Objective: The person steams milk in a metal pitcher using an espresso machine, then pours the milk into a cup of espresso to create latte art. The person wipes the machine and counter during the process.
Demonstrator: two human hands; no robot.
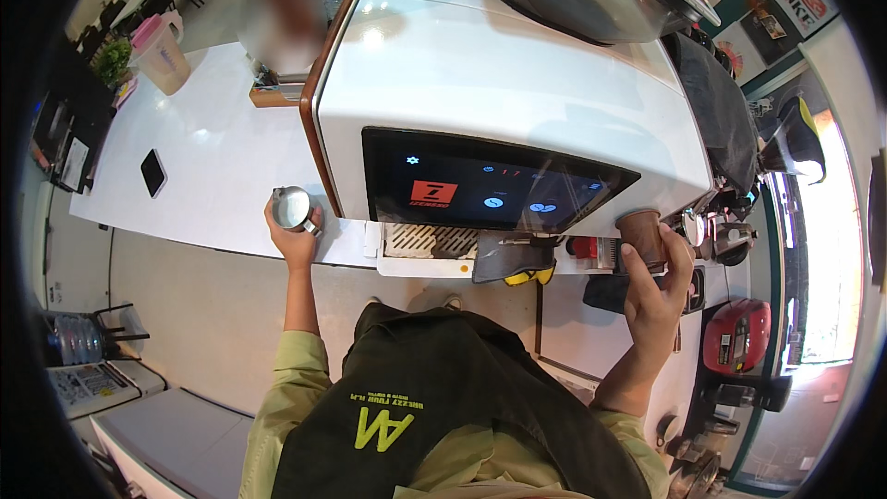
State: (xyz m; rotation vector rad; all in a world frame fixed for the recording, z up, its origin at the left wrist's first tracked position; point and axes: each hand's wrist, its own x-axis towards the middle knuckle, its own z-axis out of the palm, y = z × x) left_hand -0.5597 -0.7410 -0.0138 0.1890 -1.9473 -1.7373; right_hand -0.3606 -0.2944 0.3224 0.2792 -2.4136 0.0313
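Observation:
My left hand (296, 248) is wrapped around a stainless steel milk pitcher (294, 205) at the left side of the coffee machine. White liquid, which looks like milk, fills part of it. At the machine's right front corner, my right hand (655, 301) holds a brown cup (644, 239) between thumb and fingers. The cup is upright or slightly tilted; its inside is hidden. Between my hands stands the white coffee machine (527, 76) with a lit touchscreen (478, 184). Below the screen is a slotted drip tray (416, 241), partly covered by a grey cloth (493, 260).
A mobile phone (153, 173) lies on the white counter (215, 173) at left. Farther back stand a pink-lidded plastic jug (163, 59) and a wooden box (272, 97), near a person (277, 21). A red appliance (738, 336) and several metal vessels line the right counter.

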